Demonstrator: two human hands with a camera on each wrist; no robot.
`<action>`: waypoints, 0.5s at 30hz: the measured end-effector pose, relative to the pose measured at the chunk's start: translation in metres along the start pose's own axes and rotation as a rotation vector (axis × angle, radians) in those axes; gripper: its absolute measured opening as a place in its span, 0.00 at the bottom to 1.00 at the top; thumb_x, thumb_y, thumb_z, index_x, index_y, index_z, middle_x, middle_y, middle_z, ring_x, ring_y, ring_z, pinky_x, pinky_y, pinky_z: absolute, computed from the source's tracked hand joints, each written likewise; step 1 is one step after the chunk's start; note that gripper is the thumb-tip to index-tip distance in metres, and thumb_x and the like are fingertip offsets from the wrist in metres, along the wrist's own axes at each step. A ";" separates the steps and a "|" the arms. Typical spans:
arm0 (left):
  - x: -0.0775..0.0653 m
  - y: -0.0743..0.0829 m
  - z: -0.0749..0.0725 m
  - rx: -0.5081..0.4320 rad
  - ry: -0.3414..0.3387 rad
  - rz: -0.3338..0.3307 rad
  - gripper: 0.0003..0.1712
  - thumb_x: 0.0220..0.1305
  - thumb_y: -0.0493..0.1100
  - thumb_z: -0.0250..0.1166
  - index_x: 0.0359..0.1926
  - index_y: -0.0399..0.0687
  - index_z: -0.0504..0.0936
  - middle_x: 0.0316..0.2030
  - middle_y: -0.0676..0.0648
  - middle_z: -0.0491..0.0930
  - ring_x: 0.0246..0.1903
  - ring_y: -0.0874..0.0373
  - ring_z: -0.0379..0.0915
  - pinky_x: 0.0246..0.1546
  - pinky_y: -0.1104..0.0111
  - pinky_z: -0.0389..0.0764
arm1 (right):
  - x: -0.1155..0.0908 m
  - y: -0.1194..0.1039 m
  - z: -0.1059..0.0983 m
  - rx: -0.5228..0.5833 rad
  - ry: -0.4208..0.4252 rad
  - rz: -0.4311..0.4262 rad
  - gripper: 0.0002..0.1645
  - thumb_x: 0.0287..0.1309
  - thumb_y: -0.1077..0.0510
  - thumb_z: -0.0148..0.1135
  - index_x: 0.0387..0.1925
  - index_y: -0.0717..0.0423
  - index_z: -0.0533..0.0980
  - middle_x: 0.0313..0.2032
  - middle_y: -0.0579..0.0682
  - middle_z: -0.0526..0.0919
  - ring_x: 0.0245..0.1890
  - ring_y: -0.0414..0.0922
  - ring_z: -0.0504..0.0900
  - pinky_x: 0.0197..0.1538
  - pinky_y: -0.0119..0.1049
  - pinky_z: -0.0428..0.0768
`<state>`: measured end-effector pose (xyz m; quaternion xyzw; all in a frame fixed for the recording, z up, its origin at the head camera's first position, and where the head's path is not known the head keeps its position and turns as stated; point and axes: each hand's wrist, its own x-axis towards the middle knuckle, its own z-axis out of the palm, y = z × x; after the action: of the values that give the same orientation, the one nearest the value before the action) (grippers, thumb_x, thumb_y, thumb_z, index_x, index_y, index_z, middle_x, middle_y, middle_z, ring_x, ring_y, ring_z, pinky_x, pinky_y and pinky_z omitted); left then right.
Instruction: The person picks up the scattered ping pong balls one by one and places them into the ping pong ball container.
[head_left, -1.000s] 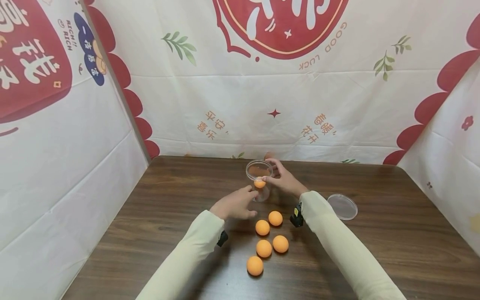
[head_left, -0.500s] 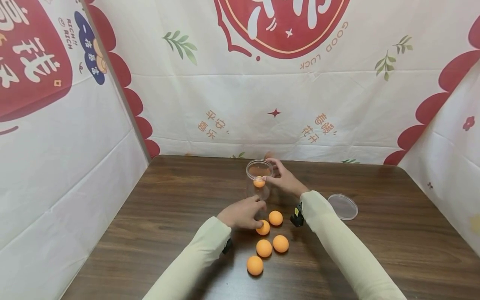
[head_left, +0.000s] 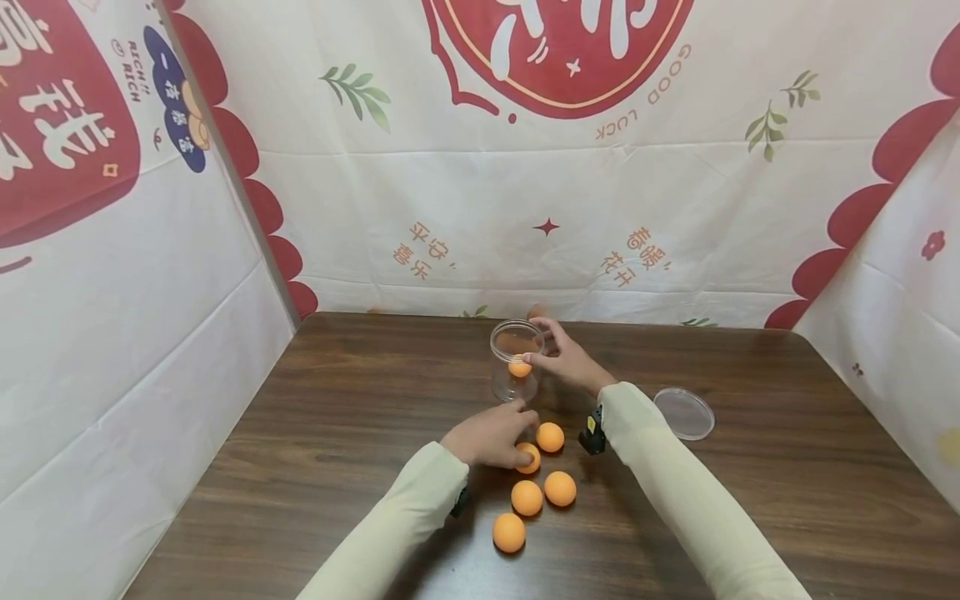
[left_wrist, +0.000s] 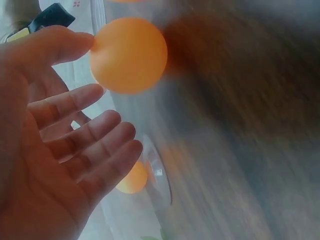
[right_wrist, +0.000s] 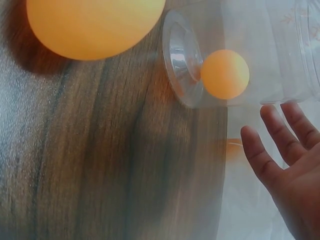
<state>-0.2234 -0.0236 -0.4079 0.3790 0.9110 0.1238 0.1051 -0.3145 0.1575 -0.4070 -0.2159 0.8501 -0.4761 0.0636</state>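
A clear plastic jar (head_left: 504, 385) stands upright on the table, with one orange ping-pong ball (right_wrist: 225, 74) inside it. My right hand (head_left: 564, 358) holds the jar near its rim, thumb on the near side and fingers round the far side. In front of the jar, my left hand (head_left: 491, 435) reaches over another orange ping-pong ball (left_wrist: 129, 56) on the table. The left thumb tip meets this ball's edge and the index fingertip lies close to it. The other left fingers are spread and loosely bent. Several more orange balls (head_left: 527, 498) lie nearer to me.
A round clear lid (head_left: 685, 414) lies on the brown wooden table (head_left: 337, 417), right of the right forearm. Printed white cloth (head_left: 465, 183) hangs behind the table and along both sides. One loose ball (head_left: 550, 437) sits between the two wrists.
My left hand has come away from beside the jar, moving nearer and to the right, onto a ball in front of it. My right hand and the jar stay in place.
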 end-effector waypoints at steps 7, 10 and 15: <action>-0.001 0.002 0.003 0.018 0.002 0.004 0.18 0.51 0.50 0.65 0.44 0.51 0.75 0.32 0.55 0.65 0.26 0.65 0.64 0.25 0.75 0.66 | 0.000 -0.003 0.001 -0.009 0.003 -0.007 0.39 0.56 0.47 0.57 0.64 0.46 0.50 0.53 0.61 0.64 0.48 0.52 0.69 0.46 0.46 0.71; -0.001 0.002 0.004 0.021 -0.009 -0.004 0.20 0.50 0.50 0.66 0.44 0.52 0.75 0.33 0.55 0.65 0.26 0.65 0.64 0.25 0.75 0.67 | 0.000 -0.003 0.001 -0.009 0.008 0.000 0.38 0.56 0.47 0.57 0.64 0.43 0.51 0.52 0.59 0.65 0.47 0.51 0.69 0.46 0.45 0.72; -0.001 0.002 0.008 0.017 -0.024 -0.013 0.21 0.48 0.48 0.67 0.46 0.53 0.74 0.35 0.56 0.65 0.26 0.65 0.64 0.25 0.75 0.67 | 0.000 -0.004 0.000 0.002 0.005 0.008 0.37 0.56 0.47 0.57 0.63 0.42 0.51 0.52 0.58 0.66 0.47 0.51 0.69 0.46 0.46 0.71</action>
<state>-0.2192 -0.0221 -0.4145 0.3757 0.9131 0.1106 0.1135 -0.3129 0.1557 -0.4040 -0.2113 0.8507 -0.4770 0.0637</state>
